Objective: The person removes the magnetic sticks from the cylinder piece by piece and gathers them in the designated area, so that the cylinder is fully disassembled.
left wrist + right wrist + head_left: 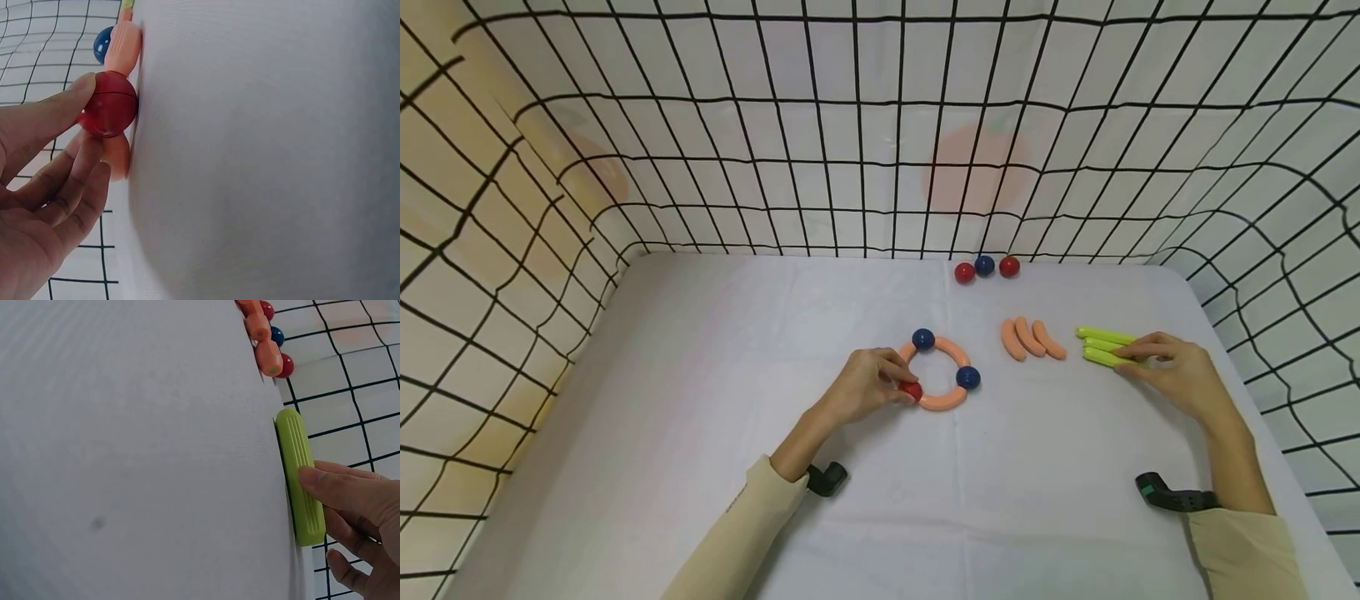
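Observation:
In the head view my left hand point(863, 385) pinches a red ball point(912, 391) between thumb and fingers. That ball joins a ring of curved orange rods point(943, 402) and two blue balls point(968, 377) lying on the table. The left wrist view shows the red ball point(112, 106) touching an orange rod point(125, 50) on either side. Over at the right, my right hand point(1180, 375) holds the nearest of several straight green rods point(1102, 358). Its thumb lies along the green rod point(300, 481) in the right wrist view, with fingers behind.
Three loose curved orange rods point(1024, 337) lie between the ring and the green rods. Near the back edge sit two red balls point(1009, 266) and a blue ball point(984, 266). Black wire mesh point(820, 158) encloses the white table point(722, 333) at the back and sides.

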